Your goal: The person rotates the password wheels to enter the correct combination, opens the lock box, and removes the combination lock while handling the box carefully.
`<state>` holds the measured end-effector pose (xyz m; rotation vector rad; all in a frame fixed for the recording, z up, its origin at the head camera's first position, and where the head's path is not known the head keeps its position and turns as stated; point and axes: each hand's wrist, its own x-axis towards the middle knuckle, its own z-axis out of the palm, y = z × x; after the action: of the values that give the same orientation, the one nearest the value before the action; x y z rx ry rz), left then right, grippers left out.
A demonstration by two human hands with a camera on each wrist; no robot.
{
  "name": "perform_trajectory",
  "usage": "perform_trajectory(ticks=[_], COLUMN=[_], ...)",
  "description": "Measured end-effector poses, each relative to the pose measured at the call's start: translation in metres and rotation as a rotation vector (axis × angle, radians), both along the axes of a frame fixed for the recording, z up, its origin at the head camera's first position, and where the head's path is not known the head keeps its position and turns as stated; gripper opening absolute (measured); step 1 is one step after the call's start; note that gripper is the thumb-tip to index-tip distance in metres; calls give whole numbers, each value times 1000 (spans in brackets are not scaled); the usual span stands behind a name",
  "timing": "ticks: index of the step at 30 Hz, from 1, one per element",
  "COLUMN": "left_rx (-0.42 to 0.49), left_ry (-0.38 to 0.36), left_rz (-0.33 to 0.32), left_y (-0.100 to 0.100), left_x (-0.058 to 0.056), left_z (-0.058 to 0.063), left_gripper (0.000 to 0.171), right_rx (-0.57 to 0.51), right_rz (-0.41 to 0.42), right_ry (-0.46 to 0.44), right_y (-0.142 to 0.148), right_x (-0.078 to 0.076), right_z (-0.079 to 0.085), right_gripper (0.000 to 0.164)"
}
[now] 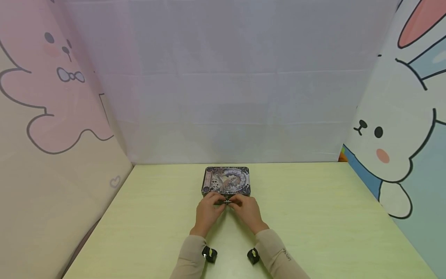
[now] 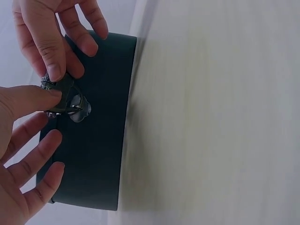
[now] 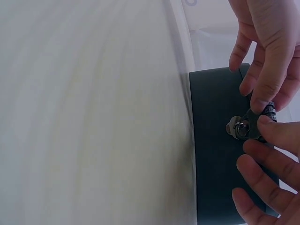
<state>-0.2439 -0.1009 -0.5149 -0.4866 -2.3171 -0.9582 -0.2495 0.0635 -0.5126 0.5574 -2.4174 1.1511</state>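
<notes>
A rectangular box (image 1: pixel 226 180) with a patterned, illustrated lid lies on the table; its front side (image 2: pixel 96 161) is plain dark green. From the metal clasp (image 2: pixel 78 115) on that side hangs a small dark combination padlock (image 3: pixel 253 125) with number dials at one end. My left hand (image 1: pixel 207 213) pinches the padlock between thumb and forefinger. On its other side my right hand (image 1: pixel 246 211) pinches it too, thumb near the dials in the right wrist view. The remaining fingers of both hands spread in front of the box. Fingers partly cover the padlock.
The box stands near the back edge of the pale yellow-green table (image 1: pixel 146 232). A white cloth wall (image 1: pixel 237 97) rises behind it. Cartoon-printed panels (image 1: pixel 393 155) flank the table at both sides. Each sleeve has a small black device (image 1: pixel 210 254) at the wrist.
</notes>
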Motion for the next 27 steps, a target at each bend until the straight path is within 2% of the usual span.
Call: perform_trajectory(ticks=[17,27], left_rx=[-32,-52], left_ry=[-75,-77], left_rz=[-1,0], left_y=[-3,-5], left_x=[1,1], left_z=[5,6], left_gripper=[17,17], right_rx=[7,-2], right_rz=[-4,-1], right_ry=[18,14], right_y=[-1,-1], right_x=[1,2], right_z=[2,3], right_gripper=[10,10])
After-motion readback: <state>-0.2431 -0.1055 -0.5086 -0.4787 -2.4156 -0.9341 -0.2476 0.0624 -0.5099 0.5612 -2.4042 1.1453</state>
